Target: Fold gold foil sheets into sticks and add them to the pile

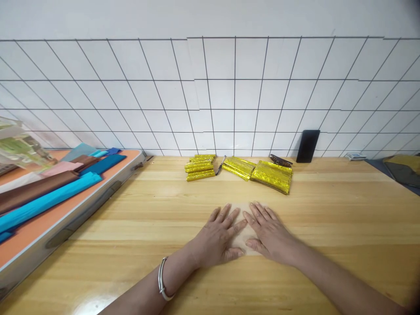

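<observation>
Head view, read left to right: shows at the far left edge a blurred, see-through item (22, 148) with green inside, too smeared to identify. Shows below and beside it, in the left of the frame, an orange surface (49, 218) bearing a blue roll (49, 202) and a brown roll (39, 190), both slanting toward the upper right. Wears a silver bracelet (160, 276) on the left wrist, lower centre-left. Shows near the centre a row of yellow foil bundles (200, 167). Lays the left hand (218, 238) palm-down in the lower centre, fingers splayed, pinching nothing. Shows above it a pen (220, 166). Has a thin pale sheet (243, 238) flat on the wooden table (131, 245), lower centre, partly covered by both hands. Amounts, by the look of it, to smoothing or steadying the sheet. Seems to call next for even pressure outward, without wrinkling; for any lifting, a fingertip under the thin edge. Rests the right hand (271, 236) alike, palm-down and spread, just right of centre. Shows above the hands a flat foil bundle (239, 168) and a thicker foil stack (272, 177), then a dark object (281, 161), a black slab (307, 146) leaning against the tiled wall, and, farther right, a small pile of cards (356, 156).
</observation>
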The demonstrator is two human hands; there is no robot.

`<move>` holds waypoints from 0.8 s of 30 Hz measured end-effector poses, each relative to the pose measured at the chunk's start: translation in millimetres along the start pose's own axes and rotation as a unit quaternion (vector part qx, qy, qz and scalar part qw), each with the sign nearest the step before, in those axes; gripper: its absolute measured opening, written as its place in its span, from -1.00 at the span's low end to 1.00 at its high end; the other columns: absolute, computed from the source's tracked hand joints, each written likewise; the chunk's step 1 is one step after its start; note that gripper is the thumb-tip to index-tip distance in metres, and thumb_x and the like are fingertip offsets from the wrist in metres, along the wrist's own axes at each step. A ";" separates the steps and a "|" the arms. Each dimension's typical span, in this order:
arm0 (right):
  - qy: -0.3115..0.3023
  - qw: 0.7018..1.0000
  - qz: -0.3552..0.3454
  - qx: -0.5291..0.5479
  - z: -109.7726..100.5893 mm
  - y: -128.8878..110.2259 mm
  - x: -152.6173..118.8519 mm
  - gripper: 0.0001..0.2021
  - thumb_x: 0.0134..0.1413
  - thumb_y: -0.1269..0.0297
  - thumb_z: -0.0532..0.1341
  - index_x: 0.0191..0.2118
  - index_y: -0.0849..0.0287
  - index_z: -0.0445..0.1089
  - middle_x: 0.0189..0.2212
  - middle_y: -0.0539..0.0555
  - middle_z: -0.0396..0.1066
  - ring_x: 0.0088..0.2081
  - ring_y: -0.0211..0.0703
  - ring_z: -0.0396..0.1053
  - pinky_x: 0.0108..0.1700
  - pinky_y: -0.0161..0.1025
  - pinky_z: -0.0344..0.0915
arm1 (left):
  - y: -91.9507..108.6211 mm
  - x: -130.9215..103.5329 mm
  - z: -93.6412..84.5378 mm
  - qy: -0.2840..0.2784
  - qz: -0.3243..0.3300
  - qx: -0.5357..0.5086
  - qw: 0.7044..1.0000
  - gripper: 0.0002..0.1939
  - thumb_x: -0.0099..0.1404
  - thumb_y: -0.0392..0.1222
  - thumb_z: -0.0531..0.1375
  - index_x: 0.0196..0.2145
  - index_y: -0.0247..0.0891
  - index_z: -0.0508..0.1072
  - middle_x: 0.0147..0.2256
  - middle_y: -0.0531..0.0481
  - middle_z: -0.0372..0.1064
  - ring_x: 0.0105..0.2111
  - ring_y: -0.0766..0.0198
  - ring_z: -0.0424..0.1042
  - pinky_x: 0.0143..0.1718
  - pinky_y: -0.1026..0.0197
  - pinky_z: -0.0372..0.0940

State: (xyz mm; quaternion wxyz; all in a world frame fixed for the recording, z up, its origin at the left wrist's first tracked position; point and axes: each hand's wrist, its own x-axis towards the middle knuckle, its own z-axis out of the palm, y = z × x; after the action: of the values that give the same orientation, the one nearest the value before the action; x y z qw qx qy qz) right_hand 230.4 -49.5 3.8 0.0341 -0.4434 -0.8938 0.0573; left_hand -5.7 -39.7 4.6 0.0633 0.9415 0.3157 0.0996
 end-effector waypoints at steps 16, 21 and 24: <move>0.009 0.999 0.030 -0.018 2.7 20.9 3.9 -0.31 0.16 -0.16 -0.13 0.29 0.15 -0.15 0.31 0.23 -0.36 0.29 0.15 -0.38 0.22 0.15 -0.27 | 4.8 -2.6 -13.0 -0.023 0.019 -0.032 0.999 -0.36 0.26 0.20 -0.01 0.21 -0.15 0.08 0.23 -0.15 -0.04 0.24 -0.03 -0.12 0.19 -0.12 -0.15; 0.009 0.999 0.030 -0.018 2.7 21.9 4.2 -0.31 0.16 -0.16 -0.14 0.29 0.14 -0.15 0.31 0.23 -0.35 0.29 0.14 -0.37 0.22 0.14 -0.26 | 2.7 0.2 -9.0 -0.009 0.011 -0.024 1.000 -0.51 0.32 0.02 0.00 0.16 -0.14 0.15 0.20 -0.11 0.06 0.21 0.05 0.02 0.18 -0.07 -0.08; 0.010 0.999 0.029 -0.014 2.5 21.5 3.9 -0.31 0.15 -0.16 -0.12 0.29 0.13 -0.14 0.31 0.22 -0.36 0.29 0.14 -0.37 0.22 0.13 -0.26 | 0.5 0.7 -7.0 0.001 0.014 -0.025 1.000 -0.58 0.36 -0.06 -0.04 0.14 -0.13 0.18 0.18 -0.08 0.10 0.19 0.11 0.05 0.18 -0.03 -0.04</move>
State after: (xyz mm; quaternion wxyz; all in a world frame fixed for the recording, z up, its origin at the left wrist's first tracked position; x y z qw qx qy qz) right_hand 244.7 -33.7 -1.5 0.0349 -0.4706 -0.8807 0.0412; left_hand -6.4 -39.2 11.6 0.0855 0.9438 0.2998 0.1094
